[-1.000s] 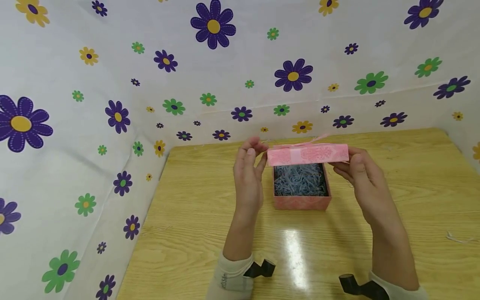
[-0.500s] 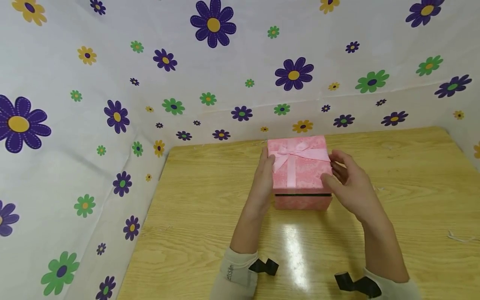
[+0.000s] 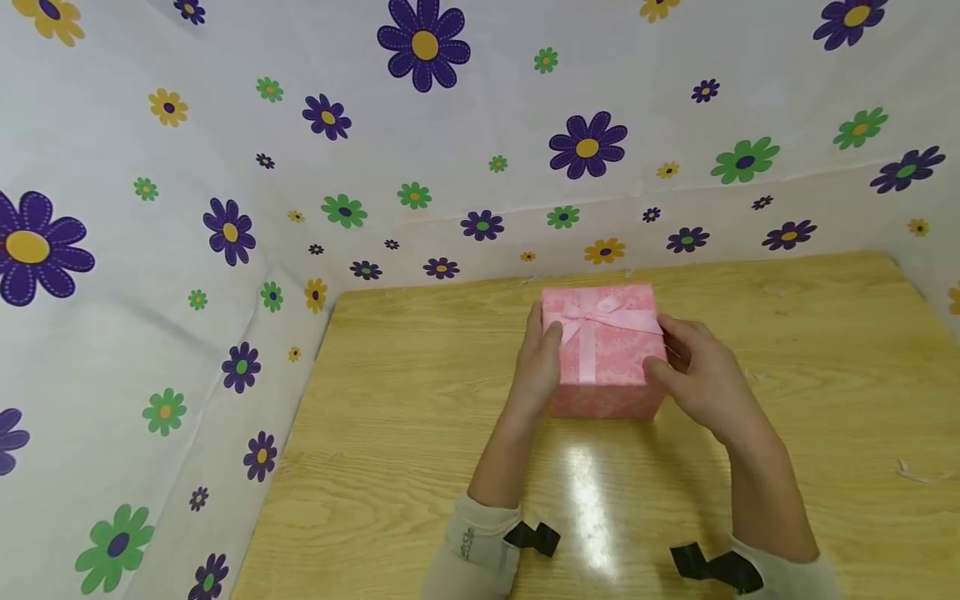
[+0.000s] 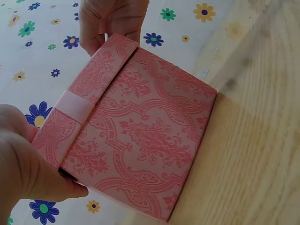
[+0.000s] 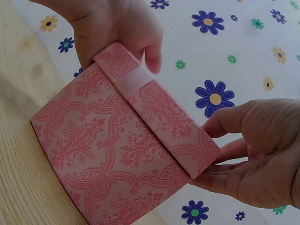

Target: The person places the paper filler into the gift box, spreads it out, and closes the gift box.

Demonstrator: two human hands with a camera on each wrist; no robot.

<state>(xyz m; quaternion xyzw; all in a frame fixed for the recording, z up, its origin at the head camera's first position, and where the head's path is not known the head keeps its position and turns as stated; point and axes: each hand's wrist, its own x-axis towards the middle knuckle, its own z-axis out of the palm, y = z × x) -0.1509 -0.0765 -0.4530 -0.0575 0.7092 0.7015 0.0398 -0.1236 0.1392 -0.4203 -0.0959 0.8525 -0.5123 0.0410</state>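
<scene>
A pink patterned gift box (image 3: 607, 403) stands on the wooden table, its lid (image 3: 619, 360) over the top and a pale pink ribbon bow (image 3: 588, 317) on that lid. My left hand (image 3: 540, 367) holds the lid at its left side, thumb on the upper edge. On the opposite side my right hand (image 3: 705, 379) grips the lid, thumb near the front right corner and fingers along the side. A thin dark line shows under the lid's rim (image 4: 89, 89) in the left wrist view. The box's inside is hidden.
The wooden table (image 3: 405, 433) meets a white flower-printed cloth (image 3: 450, 125) at the back and left. A pale scrap of string (image 3: 915, 473) lies at the right. Black straps (image 3: 534, 538) cross both sleeve cuffs.
The lid, first tilted above the open box with blue shredded paper showing, has come down flat over it. The dark gap at the front has closed, and both hands moved down with the lid.
</scene>
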